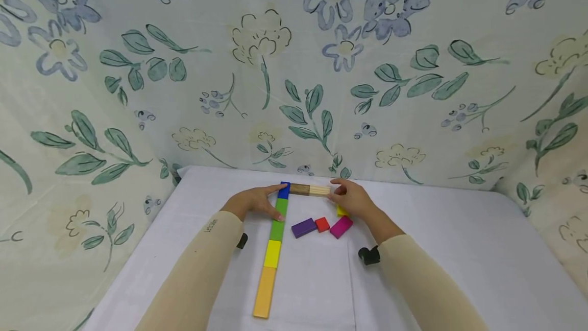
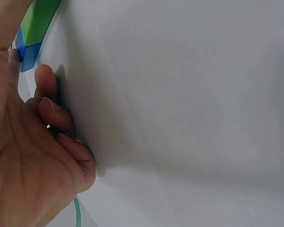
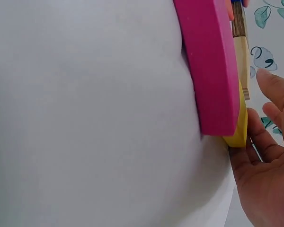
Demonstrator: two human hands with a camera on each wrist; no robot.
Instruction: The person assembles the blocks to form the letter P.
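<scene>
Two wooden blocks lie end-to-end right of the blue block, left hand spread against it, right hand's fingers parted at their outer end; best nudge gently, keep square.

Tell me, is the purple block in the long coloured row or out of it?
Out: in the head view, the purple block lies beside the row, with white tabletop showing between them.

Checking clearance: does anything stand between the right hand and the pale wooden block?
Nothing visible does. The right hand is at the end of the pale wooden block; the yellow block by the magenta block lies nearer the person, not between them.
</scene>
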